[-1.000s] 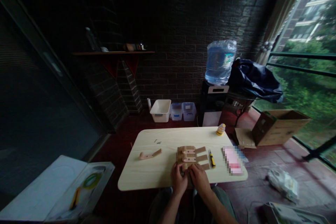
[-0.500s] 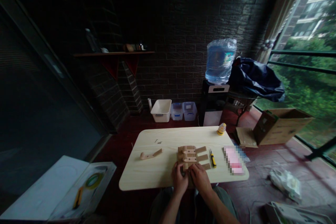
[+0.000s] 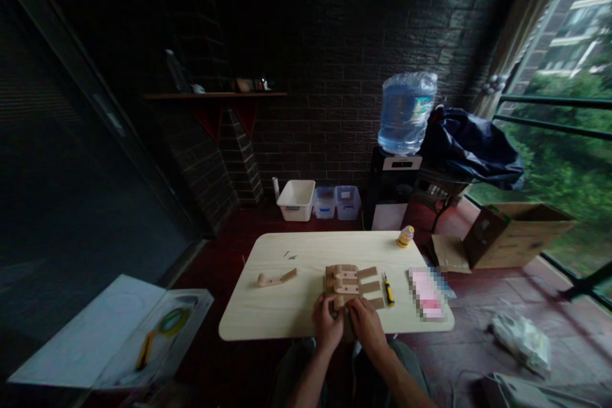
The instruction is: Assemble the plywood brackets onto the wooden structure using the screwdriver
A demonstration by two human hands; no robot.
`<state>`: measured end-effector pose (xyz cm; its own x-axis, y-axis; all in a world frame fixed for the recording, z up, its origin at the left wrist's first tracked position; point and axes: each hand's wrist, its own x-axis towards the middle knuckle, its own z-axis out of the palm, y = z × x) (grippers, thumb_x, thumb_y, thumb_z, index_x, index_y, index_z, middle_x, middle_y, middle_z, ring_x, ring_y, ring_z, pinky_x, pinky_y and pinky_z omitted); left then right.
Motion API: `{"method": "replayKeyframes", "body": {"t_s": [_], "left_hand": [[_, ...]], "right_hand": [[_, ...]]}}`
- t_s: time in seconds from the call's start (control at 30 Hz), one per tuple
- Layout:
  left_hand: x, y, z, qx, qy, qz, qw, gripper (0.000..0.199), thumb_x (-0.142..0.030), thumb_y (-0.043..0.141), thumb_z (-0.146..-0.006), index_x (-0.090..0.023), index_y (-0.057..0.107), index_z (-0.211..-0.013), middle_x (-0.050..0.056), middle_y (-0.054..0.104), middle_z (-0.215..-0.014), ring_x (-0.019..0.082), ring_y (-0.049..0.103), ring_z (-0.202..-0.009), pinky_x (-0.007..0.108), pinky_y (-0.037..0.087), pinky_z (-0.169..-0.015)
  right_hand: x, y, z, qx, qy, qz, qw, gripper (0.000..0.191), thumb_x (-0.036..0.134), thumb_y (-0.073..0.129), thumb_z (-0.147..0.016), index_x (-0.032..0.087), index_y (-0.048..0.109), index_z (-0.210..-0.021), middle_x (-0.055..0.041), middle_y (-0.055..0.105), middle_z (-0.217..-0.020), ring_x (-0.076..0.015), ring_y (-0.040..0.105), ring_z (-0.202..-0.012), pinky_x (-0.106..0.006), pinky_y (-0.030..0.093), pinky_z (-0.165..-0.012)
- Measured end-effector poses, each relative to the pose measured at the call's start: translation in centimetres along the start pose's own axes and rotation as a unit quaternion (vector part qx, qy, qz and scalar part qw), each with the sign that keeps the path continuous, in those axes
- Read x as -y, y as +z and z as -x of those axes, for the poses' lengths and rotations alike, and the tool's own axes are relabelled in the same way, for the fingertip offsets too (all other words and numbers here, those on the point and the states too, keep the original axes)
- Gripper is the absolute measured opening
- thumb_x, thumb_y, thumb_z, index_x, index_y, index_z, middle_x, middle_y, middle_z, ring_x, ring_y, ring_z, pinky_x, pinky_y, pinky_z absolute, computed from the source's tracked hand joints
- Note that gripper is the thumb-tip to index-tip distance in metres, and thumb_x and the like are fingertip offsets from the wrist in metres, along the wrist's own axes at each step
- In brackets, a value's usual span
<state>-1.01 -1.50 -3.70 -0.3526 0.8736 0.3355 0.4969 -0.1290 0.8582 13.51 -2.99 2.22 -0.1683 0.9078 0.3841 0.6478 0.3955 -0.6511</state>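
Observation:
A brown cardboard piece [image 3: 329, 282] lies flat near the table's front edge. Pale tan strips [image 3: 345, 289] with rounded ends and small dark dots are set across it, and several flat tabs [image 3: 369, 287] stick out on its right. My left hand [image 3: 329, 324] pinches the lowest strip's curled left end. From the right, my right hand [image 3: 368, 325] has its fingers closed on the same strip, close to the left fingertips. The fingers hide much of that strip. A yellow and black screwdriver [image 3: 388, 291] lies right of the tabs. One loose curled strip [image 3: 277, 279] rests on the left.
On the pale wooden table [image 3: 258, 322] are a small yellow-capped bottle [image 3: 405, 237], a blurred pink item [image 3: 426, 293] and small dark bits [image 3: 291, 256]. An open white case [image 3: 176, 331] sits at left; plastic bins [image 3: 296, 201] and a water dispenser [image 3: 394, 185] stand behind.
The view has shifted slightly. Both hands stay at the lowest strip, with hardly any visible movement of the fingers.

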Motion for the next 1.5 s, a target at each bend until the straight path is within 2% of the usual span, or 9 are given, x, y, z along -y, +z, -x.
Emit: {"method": "replayKeyframes", "body": {"t_s": [0.1, 0.27, 0.77, 1.0, 1.2, 1.37, 1.5], "left_hand": [[-0.3, -0.2, -0.1, 0.004, -0.007, 0.000, 1.000, 0.021, -0.031, 0.066, -0.073, -0.022, 0.068, -0.093, 0.010, 0.071, -0.109, 0.028, 0.067, -0.109, 0.050, 0.052, -0.101], [-0.8, -0.4, -0.2, 0.003, -0.028, -0.004, 1.000, 0.021, -0.030, 0.066, -0.072, -0.022, 0.068, -0.092, 0.009, 0.071, -0.109, 0.029, 0.066, -0.110, 0.051, 0.051, -0.103], [-1.0, -0.4, -0.3, 0.007, -0.031, 0.003, 0.999, 0.023, -0.029, 0.065, -0.071, -0.023, 0.068, -0.092, 0.010, 0.071, -0.110, 0.029, 0.066, -0.111, 0.049, 0.052, -0.102], [-0.4, 0.0, -0.1, 0.001, -0.033, 0.019, 0.999, 0.024, -0.028, 0.065, -0.070, -0.022, 0.068, -0.093, 0.012, 0.071, -0.113, 0.030, 0.066, -0.112, 0.050, 0.051, -0.102], [-1.1, -0.3, 0.3, 0.011, -0.030, 0.016, 0.999, 0.024, -0.029, 0.065, -0.073, -0.023, 0.069, -0.096, 0.011, 0.072, -0.113, 0.028, 0.066, -0.112, 0.047, 0.052, -0.102], [-1.6, -0.6, 0.0, 0.030, -0.007, 0.010, 0.999, 0.023, -0.028, 0.063, -0.075, -0.023, 0.069, -0.096, 0.009, 0.072, -0.110, 0.027, 0.067, -0.109, 0.046, 0.053, -0.100], [-1.1, -0.2, -0.5, 0.031, -0.014, 0.002, 0.999, 0.023, -0.030, 0.064, -0.072, -0.023, 0.069, -0.094, 0.009, 0.072, -0.112, 0.029, 0.066, -0.112, 0.048, 0.053, -0.100]], "right_hand": [[0.0, 0.0, 0.2, -0.013, -0.001, -0.005, 1.000, 0.023, 0.017, 0.048, -0.097, 0.024, 0.069, -0.092, -0.0052, 0.071, -0.091, -0.0205, 0.066, -0.088, -0.030, 0.049, -0.079], [0.1, 0.0, 0.0, 0.003, 0.006, -0.012, 1.000, 0.026, 0.021, 0.045, -0.099, 0.025, 0.070, -0.091, -0.0053, 0.071, -0.089, -0.0205, 0.067, -0.086, -0.029, 0.049, -0.077], [0.1, -0.2, -0.2, 0.024, -0.014, 0.008, 1.000, 0.025, 0.015, 0.047, -0.096, 0.024, 0.069, -0.091, -0.0056, 0.072, -0.090, -0.0206, 0.066, -0.090, -0.028, 0.047, -0.080], [-0.4, 0.2, 0.1, 0.030, -0.016, -0.003, 0.999, 0.024, 0.017, 0.047, -0.098, 0.024, 0.069, -0.092, -0.0060, 0.072, -0.095, -0.0205, 0.065, -0.092, -0.029, 0.047, -0.081], [-1.1, 0.7, 0.5, 0.032, -0.013, -0.014, 0.999, 0.023, 0.020, 0.047, -0.099, 0.025, 0.068, -0.092, -0.0060, 0.071, -0.097, -0.0213, 0.065, -0.093, -0.030, 0.047, -0.081], [-0.7, 0.2, 0.3, 0.032, -0.007, -0.001, 0.999, 0.021, 0.018, 0.048, -0.099, 0.024, 0.066, -0.089, -0.0053, 0.070, -0.093, -0.0206, 0.065, -0.090, -0.030, 0.047, -0.080], [-0.3, -0.2, 0.0, 0.024, -0.010, 0.020, 0.999, 0.018, 0.017, 0.051, -0.098, 0.023, 0.064, -0.087, -0.0052, 0.070, -0.091, -0.0202, 0.063, -0.089, -0.029, 0.046, -0.080]]}}
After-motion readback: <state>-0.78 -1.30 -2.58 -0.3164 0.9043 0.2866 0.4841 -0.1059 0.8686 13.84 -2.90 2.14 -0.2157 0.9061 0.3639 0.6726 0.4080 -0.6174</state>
